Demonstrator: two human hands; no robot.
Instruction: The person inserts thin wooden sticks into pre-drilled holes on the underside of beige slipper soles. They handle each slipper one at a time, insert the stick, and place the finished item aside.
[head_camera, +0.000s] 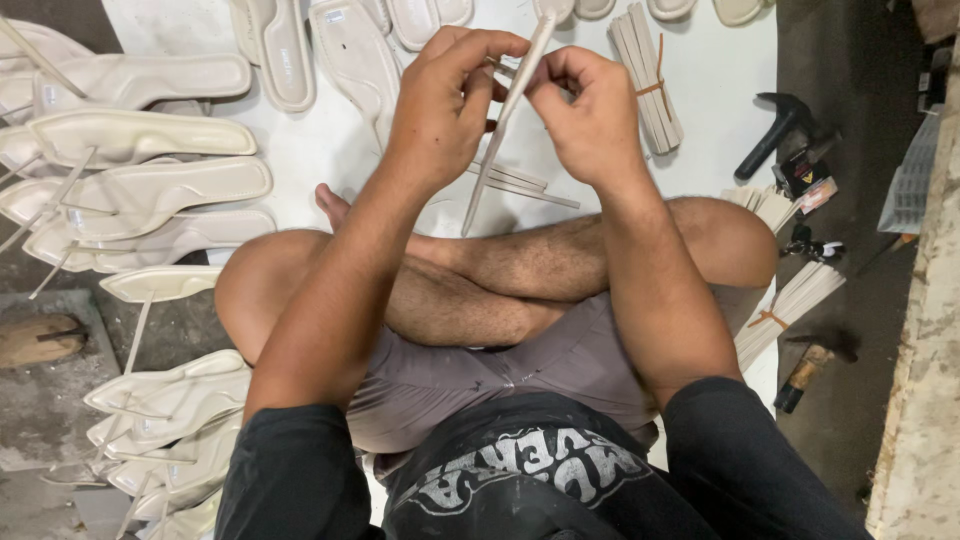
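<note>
My left hand (445, 100) and my right hand (590, 110) are raised together above my crossed legs, both pinching one long cream strap (505, 125) that runs from near the top edge down to about knee height. The fingertips of both hands meet on the strap's upper part. A few loose cream straps (520, 185) lie on the white sheet just beyond my shins. Cream sandal soles (150, 135) with thin straps attached are laid in a row at the left.
More cream soles (350, 50) line the top edge on the white sheet (720, 110). Two tied bundles of straps (648, 80) (790, 300) lie at the top and right. A black hammer (775, 135), a small tube (805, 180) and a wooden-handled tool (810, 365) rest at right.
</note>
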